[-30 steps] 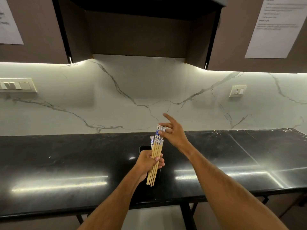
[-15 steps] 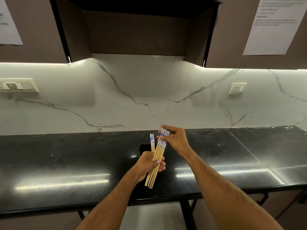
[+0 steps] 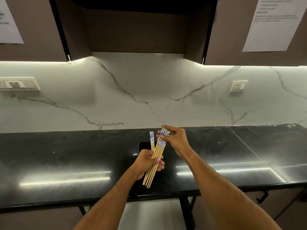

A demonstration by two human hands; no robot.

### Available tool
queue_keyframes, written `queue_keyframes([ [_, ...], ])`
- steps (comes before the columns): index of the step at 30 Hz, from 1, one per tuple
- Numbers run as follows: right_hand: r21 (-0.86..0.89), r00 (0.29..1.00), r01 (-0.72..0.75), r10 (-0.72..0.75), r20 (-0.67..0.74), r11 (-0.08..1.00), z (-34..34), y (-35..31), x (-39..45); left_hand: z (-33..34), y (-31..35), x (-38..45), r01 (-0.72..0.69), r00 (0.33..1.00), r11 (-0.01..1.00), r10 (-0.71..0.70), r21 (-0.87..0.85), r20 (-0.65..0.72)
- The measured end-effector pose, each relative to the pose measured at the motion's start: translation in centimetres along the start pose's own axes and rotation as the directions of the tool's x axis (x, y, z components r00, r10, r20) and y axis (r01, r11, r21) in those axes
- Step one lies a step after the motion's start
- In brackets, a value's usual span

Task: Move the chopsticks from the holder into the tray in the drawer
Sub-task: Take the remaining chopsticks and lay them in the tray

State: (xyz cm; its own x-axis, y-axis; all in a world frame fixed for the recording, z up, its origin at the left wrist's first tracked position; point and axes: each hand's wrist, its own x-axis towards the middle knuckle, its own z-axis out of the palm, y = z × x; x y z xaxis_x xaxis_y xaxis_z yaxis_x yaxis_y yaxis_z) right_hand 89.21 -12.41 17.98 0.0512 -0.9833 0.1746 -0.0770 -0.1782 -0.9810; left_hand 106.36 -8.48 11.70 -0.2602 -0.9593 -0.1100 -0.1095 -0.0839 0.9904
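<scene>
A bundle of several wooden chopsticks with blue-and-white patterned tops is held above the black counter. My left hand grips the bundle around its middle, tips pointing down toward me. My right hand closes its fingers on the patterned top ends of most of the sticks. Two chopsticks stand a little apart from the rest, upright to the left. A dark rectangular shape lies on the counter behind my hands; I cannot tell whether it is the holder. No drawer or tray is in view.
The black glossy countertop runs the full width, its front edge near me. A white marble backsplash rises behind it, with a switch panel at left and a socket at right. Dark cabinets with paper notices hang above.
My right hand has dropped from a pointing finger above the tops to a grip on the patterned ends. The bundle has tilted slightly to the right. The camera view has shifted slightly downward.
</scene>
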Motion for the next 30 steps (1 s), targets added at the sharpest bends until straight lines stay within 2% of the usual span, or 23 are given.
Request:
queue_keyframes([
  [6,-0.031,0.999,0.028,-0.027,0.018,0.999,0.0,0.3,-0.8,0.6,-0.3,-0.6,0.007,1.0,1.0,-0.006,0.019,-0.017],
  [16,-0.01,0.997,0.063,-0.064,-0.044,0.998,0.5,-0.7,-2.3,0.5,0.0,-2.6,-0.033,0.999,0.999,0.033,0.013,-0.005],
  [23,0.089,0.998,0.051,-0.047,-0.041,0.995,2.3,-1.3,-5.4,-0.4,-0.4,-5.9,-0.067,0.998,0.994,0.067,0.091,0.0],
  [30,0.233,0.991,-0.013,0.043,-0.125,0.972,4.6,0.4,-11.2,-1.8,-2.9,-10.9,-0.003,0.998,0.987,-0.007,0.159,0.062],
])
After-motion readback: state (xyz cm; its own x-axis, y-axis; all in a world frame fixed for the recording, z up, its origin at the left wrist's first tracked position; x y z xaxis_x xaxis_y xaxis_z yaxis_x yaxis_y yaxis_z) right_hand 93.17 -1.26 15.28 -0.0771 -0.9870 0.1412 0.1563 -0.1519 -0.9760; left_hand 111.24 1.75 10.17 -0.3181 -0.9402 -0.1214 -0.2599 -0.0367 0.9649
